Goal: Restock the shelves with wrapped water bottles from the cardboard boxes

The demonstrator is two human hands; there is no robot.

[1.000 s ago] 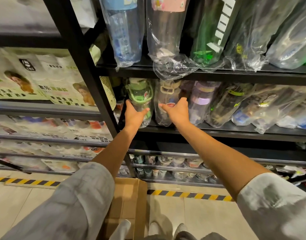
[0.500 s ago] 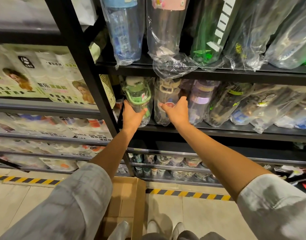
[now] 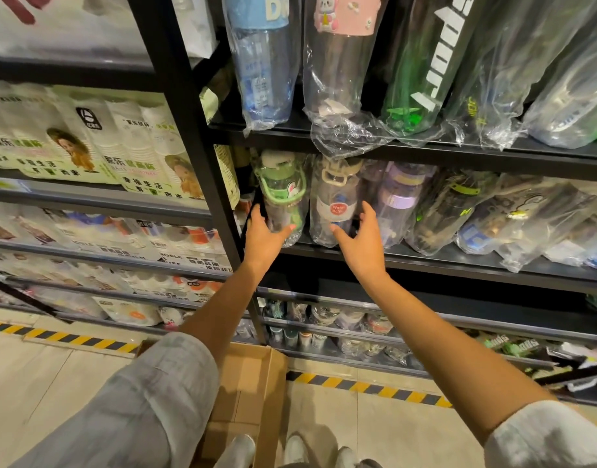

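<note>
Clear plastic wrap under the left hand: thumb out to the right across the lower front of the green-lidded bottle, fingers reaching round its left side beside the black upright post. Fingertips hidden behind the wrap and post, so cannot tell whether it actually grasps the bottle or only cups it. Left forearm runs straight down-left from the wrist to a rolled grey sleeve, elbow nearly extended.

Right hand just right of that, released: fingers spread and relaxed, thumb pointing left, palm facing the cream-lidded bottle with the red round label. Thumb tip sits at the bottle's lower front; contact unclear. Index finger extends up alongside the bottle's right edge. Right forearm stretches down-right to the other sleeve, also near full reach.

Both bottles stand upright on the middle shelf, side by side, at its left end. Further right of the hands: purple-lidded bottle, then dark wrapped bottles leaning. Above the hands, upper shelf with taller wrapped bottles, bag ends overhanging its edge. Below the arms, an open cardboard box on the tiled floor, next to the person's shoes. Left of the post, stacked paper-cup packs.
</note>
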